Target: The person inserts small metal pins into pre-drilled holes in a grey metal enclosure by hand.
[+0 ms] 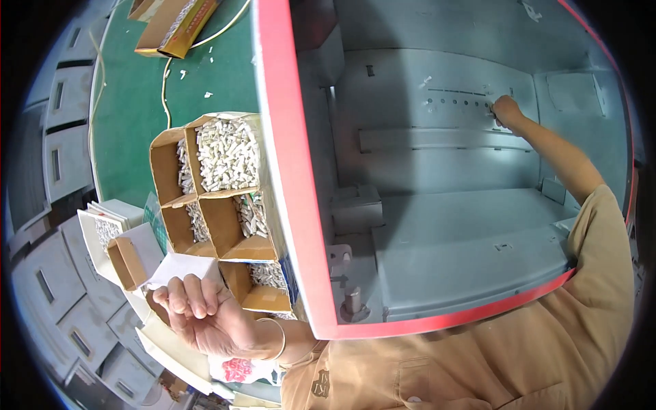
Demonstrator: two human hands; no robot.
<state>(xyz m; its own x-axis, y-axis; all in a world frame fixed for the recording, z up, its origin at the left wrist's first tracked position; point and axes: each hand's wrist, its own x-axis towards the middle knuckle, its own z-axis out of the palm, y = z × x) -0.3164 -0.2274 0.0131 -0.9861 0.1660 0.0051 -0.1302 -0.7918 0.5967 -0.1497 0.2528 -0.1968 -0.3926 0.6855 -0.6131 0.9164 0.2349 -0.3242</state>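
Observation:
My right hand (506,111) reaches deep into a grey metal cabinet (471,225) with a red front rim. Its fingers are pinched against the back wall, at the right end of a row of small round holes (454,102). Whatever they hold is too small to make out. Outside the cabinet, to the left, my left hand (212,318) is turned palm up with its fingers loosely bent; I see nothing in it. Just beyond it is a divided cardboard box (181,199), its compartments holding many small whitish pieces (227,154).
A green work surface (137,75) carries an opened yellow-brown carton (179,31), a pale cable (165,89) and scattered white bits. White trays and a small brown box (127,263) stand left of the divided box. Grey panels with slots (44,283) line the far left.

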